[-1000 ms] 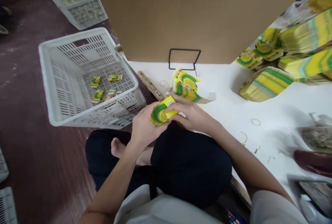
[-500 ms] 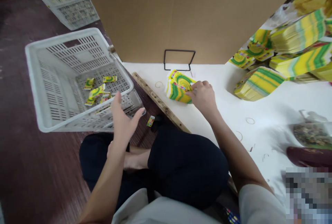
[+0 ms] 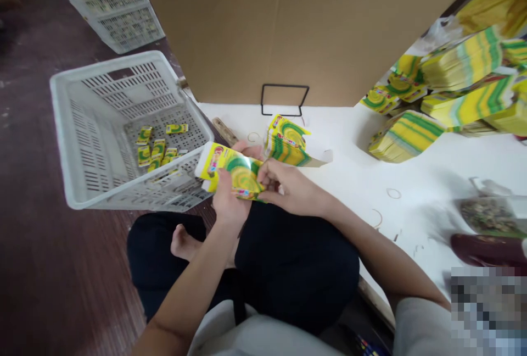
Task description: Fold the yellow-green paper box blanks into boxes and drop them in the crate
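Head view: both bare hands on one yellow-green carton point(image 3: 241, 172), held up over the near edge of the white table point(image 3: 349, 180), above the person's lap. Left hand point(image 3: 231, 199) closed round its middle: thumb laid across the printed face, other fingers showing past the far side, so gap only about as wide as the carton. Right hand point(image 3: 290, 187) at the carton's right end, fingers curled in, thumb on the near side, nearly closed on that end; exact fingertip contact hidden. Carton's left end sticks out free, white flap showing; second pale edge just below it, can't tell if flap or another carton.

Just beyond the hands, on the table: carton stack point(image 3: 286, 139), standing near a black wire frame point(image 3: 284, 86). Brown cardboard panel point(image 3: 263, 26) upright at the far side. Left: white crate point(image 3: 135, 78) with several small yellow-green boxes point(image 3: 177, 128) on its bottom, near the carton's left end but apart from it. Far right: banded bundles point(image 3: 405, 136) of similar print, piled together. Rubber band point(image 3: 394, 193) loose on the table, right of the right forearm.
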`<control>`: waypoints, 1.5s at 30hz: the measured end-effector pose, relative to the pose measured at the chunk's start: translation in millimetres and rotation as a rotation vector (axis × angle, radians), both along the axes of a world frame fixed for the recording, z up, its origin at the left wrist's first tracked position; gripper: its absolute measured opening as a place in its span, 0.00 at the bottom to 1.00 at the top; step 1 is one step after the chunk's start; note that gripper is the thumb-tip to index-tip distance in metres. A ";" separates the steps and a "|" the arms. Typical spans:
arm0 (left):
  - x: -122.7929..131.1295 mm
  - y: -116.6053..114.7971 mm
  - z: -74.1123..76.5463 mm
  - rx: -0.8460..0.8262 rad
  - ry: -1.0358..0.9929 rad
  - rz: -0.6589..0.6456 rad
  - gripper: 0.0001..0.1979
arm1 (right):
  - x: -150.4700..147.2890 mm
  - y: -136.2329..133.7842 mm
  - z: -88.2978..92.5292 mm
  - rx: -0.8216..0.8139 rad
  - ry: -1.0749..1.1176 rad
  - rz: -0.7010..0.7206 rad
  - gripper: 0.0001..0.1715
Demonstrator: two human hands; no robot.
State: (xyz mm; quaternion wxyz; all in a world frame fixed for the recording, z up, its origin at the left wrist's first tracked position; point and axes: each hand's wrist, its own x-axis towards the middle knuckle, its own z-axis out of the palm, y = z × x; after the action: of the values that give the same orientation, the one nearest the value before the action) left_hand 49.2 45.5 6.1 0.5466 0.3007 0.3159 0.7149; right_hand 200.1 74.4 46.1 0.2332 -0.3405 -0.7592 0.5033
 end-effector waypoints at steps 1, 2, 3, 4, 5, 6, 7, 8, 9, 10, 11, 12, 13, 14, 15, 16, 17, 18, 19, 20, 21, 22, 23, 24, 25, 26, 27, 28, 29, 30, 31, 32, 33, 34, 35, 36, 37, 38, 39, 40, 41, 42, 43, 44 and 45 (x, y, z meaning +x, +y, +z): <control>3.8 1.6 8.8 -0.017 -0.022 0.069 0.26 | -4.2 -4.3 0.3 -0.032 0.046 0.029 0.14; 6.8 2.8 15.2 -0.040 -0.023 0.145 0.26 | -7.1 -7.1 -0.2 -0.049 0.079 0.040 0.17; 8.9 3.8 18.8 -0.078 0.000 0.212 0.26 | -8.6 -8.7 -1.3 -0.048 0.093 0.042 0.21; 10.4 4.2 19.3 -0.128 0.046 0.262 0.28 | -8.9 -9.2 -2.5 -0.034 0.082 0.037 0.26; 11.4 4.2 16.7 -0.181 0.110 0.297 0.29 | -8.3 -8.9 -3.7 -0.009 0.051 0.025 0.29; 12.0 3.5 11.6 -0.222 0.183 0.311 0.32 | -7.0 -8.1 -4.7 0.014 0.011 0.012 0.30; 12.1 2.2 4.8 -0.243 0.258 0.311 0.35 | -5.2 -7.1 -5.5 0.030 -0.022 -0.001 0.28; 11.7 0.3 -3.0 -0.246 0.334 0.291 0.36 | -3.3 -6.1 -5.9 0.040 -0.037 -0.016 0.26; 10.8 -2.0 -10.8 -0.235 0.403 0.266 0.36 | -1.3 -5.2 -6.1 0.049 -0.034 -0.031 0.24; 9.4 -4.3 -17.7 -0.216 0.459 0.239 0.34 | 0.4 -4.6 -6.0 0.062 -0.021 -0.042 0.21; 7.8 -6.5 -23.2 -0.195 0.503 0.214 0.31 | 1.7 -4.2 -5.8 0.078 -0.008 -0.046 0.19; 6.1 -8.1 -26.8 -0.176 0.528 0.200 0.28 | 2.5 -4.1 -5.5 0.092 -0.006 -0.042 0.18; 4.4 -9.0 -28.4 -0.160 0.532 0.204 0.26 | 2.9 -4.3 -5.1 0.099 -0.014 -0.027 0.16; 3.1 -9.0 -28.3 -0.147 0.520 0.222 0.25 | 2.9 -4.5 -4.8 0.094 -0.028 0.003 0.15; 2.0 -8.1 -26.9 -0.139 0.499 0.250 0.24 | 2.6 -4.7 -4.5 0.081 -0.042 0.038 0.13; 1.2 -6.5 -24.6 -0.136 0.480 0.270 0.25 | 2.3 -4.8 -4.3 0.064 -0.051 0.063 0.12; 0.5 -4.2 -22.3 -0.134 0.459 0.277 0.27 | 2.1 -4.6 -4.4 0.052 -0.050 0.071 0.11; 0.0 -1.8 -20.4 -0.131 0.433 0.266 0.28 | 2.1 -4.1 -4.7 0.054 -0.036 0.052 0.10; -0.6 0.4 -19.4 -0.125 0.399 0.249 0.30 | 2.5 -3.4 -5.3 0.073 -0.015 0.008 0.08; -1.2 2.0 -19.7 -0.121 0.358 0.237 0.31 | 3.0 -2.4 -6.1 0.102 0.002 -0.052 0.07; -2.0 2.9 -21.2 -0.122 0.315 0.232 0.30 | 3.8 -1.3 -7.2 0.134 0.018 -0.111 0.06; -3.0 2.7 -23.6 -0.131 0.278 0.241 0.29 | 4.6 -0.2 -8.3 0.159 0.033 -0.159 0.06; -4.5 1.7 -26.5 -0.146 0.256 0.257 0.27 | 5.5 0.8 -9.4 0.175 0.044 -0.187 0.07; -6.7 -0.1 -29.3 -0.165 0.255 0.268 0.25 | 6.4 1.7 -10.4 0.187 0.049 -0.200 0.07; -9.9 -2.4 -31.3 -0.181 0.282 0.263 0.23 | 7.3 2.4 -11.3 0.207 0.047 -0.204 0.06; -14.5 -4.7 -32.1 -0.186 0.324 0.253 0.22 | 8.2 3.0 -11.8 0.246 0.037 -0.213 0.06; -20.5 -6.8 -31.2 -0.171 0.375 0.247 0.22 | 9.2 3.5 -12.1 0.315 0.017 -0.234 0.06; -27.9 -8.6 -28.5 -0.135 0.430 0.251 0.24 | 10.3 3.8 -12.0 0.411 -0.015 -0.263 0.06; -36.4 -9.9 -24.1 -0.076 0.486 0.266 0.27 | 11.2 4.0 -11.5 0.523 -0.054 -0.287 0.07; -45.4 -10.8 -18.6 -0.002 0.553 0.281 0.30 | 11.9 4.0 -10.7 0.634 -0.094 -0.295 0.08; -54.0 -11.4 -12.6 0.077 0.641 0.284 0.34 | 12.2 3.7 -9.5 0.729 -0.131 -0.274 0.11; -61.3 -12.1 -6.8 0.147 0.754 0.257 0.38 | 11.9 3.2 -8.1 0.802 -0.161 -0.218 0.13; -66.5 -12.8 -1.9 0.197 0.885 0.196 0.44 | 11.1 2.4 -6.3 0.853 -0.180 -0.140 0.14; -69.0 -13.7 1.6 0.220 1.013 0.105 0.49 | 10.0 1.4 -4.5 0.886 -0.188 -0.056 0.16; -68.6 -14.8 3.3 0.215 1.117 -0.001 0.51 | 8.7 0.2 -2.8 0.909 -0.187 0.011 0.17; -65.5 -16.2 3.1 0.187 1.180 -0.092 0.50 | 7.5 -1.1 -1.4 0.923 -0.182 0.040 0.16; -60.3 -17.8 1.4 0.143 1.200 -0.142 0.44 | 6.6 -2.3 -0.8 0.931 -0.169 0.015 0.14; -53.7 -19.6 -1.5 0.092 1.193 -0.148 0.38 | 6.0 -3.2 -1.1 0.921 -0.150 -0.065 0.11; -46.5 -21.5 -5.1 0.047 1.176 -0.113 0.33 | 5.9 -3.7 -2.4 0.882 -0.123 -0.177 0.14; -39.2 -23.4 -8.7 0.015 1.159 -0.051 0.31 | 6.0 -3.8 -4.6 0.809 -0.083 -0.287 0.24; -32.5 -25.1 -12.0 0.000 1.146 0.021 0.31 | 6.1 -3.4 -7.6 0.701 -0.032 -0.364 0.34; -26.6 -26.5 -14.6 0.003 1.141 0.082 0.32 | 6.1 -2.8 -10.8 0.564 0.021 -0.386 0.40; -21.8 -27.5 -16.6 0.019 1.143 0.119 0.34 | 5.7 -1.8 -14.1 0.413 0.062 -0.357 0.41; -17.9 -28.1 -17.9 0.042 1.148 0.136 0.36 | 5.0 -0.8 -17.0 0.265 0.088 -0.298 0.38; -14.9 -28.2 -18.6 0.068 1.159 0.135 0.37 | 4.1 0.4 -19.2 0.138 0.103 -0.230 0.33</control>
State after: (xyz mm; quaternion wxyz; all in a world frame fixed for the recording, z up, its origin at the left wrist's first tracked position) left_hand 34.3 17.3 -12.5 0.2279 0.6392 0.5587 0.4769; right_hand 204.2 74.7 26.9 0.3511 -0.3822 -0.7350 0.4364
